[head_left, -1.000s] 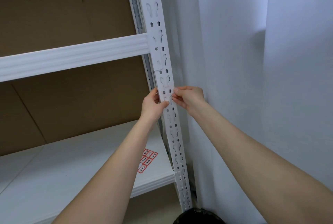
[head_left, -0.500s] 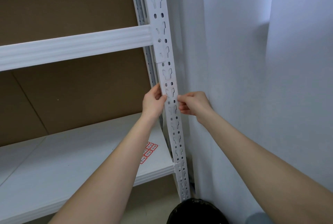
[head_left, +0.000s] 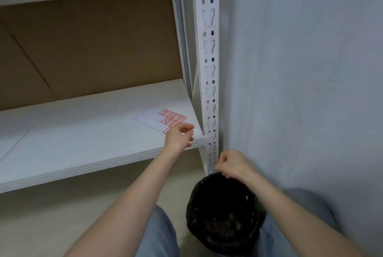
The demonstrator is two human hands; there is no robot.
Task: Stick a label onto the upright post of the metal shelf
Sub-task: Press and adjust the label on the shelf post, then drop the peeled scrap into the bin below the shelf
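Note:
The white perforated upright post (head_left: 209, 53) of the metal shelf runs down the middle right, next to the wall. A label sheet (head_left: 154, 121) with several red-framed labels lies on the white shelf board (head_left: 87, 132) near the post. My left hand (head_left: 179, 138) hovers over the sheet's near corner with loosely curled fingers and holds nothing. My right hand (head_left: 231, 163) is low beside the foot of the post, over the bin's rim, with fingertips bunched together. The blur hides whether it pinches anything.
A black-lined waste bin (head_left: 223, 213) stands on the floor right below my right hand, between my knees. A pale wall (head_left: 300, 70) closes off the right side. Brown cardboard backs the shelf bay, and an upper shelf beam crosses the top.
Both hands have left the post at mid height. The left dropped to the label sheet on the shelf; the right dropped to the bin. The view tilted downward.

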